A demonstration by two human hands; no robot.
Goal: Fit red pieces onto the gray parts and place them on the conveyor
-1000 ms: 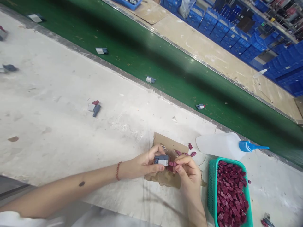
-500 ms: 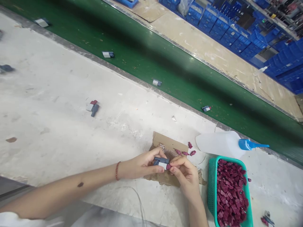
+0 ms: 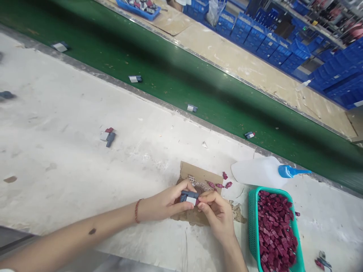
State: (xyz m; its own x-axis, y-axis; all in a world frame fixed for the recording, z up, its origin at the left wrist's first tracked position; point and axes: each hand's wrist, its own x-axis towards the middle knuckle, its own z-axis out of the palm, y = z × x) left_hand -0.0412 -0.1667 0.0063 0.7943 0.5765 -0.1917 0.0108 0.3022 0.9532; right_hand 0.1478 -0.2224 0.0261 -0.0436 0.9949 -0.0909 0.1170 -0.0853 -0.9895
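My left hand [image 3: 167,204] grips a small grey and white plastic part [image 3: 188,197] between thumb and fingers, over a scrap of brown cardboard [image 3: 198,175]. My right hand [image 3: 217,215] meets it from the right, its fingertips pinched against the part's end; a small maroon piece there is mostly hidden by the fingers. A few loose maroon pieces [image 3: 219,185] lie on the cardboard just beyond my hands. To the right stands a teal basket [image 3: 252,223] heaped with maroon pieces [image 3: 276,232].
A white squeeze bottle [image 3: 259,172] with a blue nozzle lies behind the basket. A grey, white and maroon part [image 3: 107,136] rests on the bench at left. Similar parts [image 3: 192,108] ride the green conveyor belt [image 3: 176,75]. Blue crates [image 3: 263,39] line the far side.
My right hand has closed in on the part in my left hand, and the maroon piece is now hidden between the fingers. The parts on the belt have shifted right.
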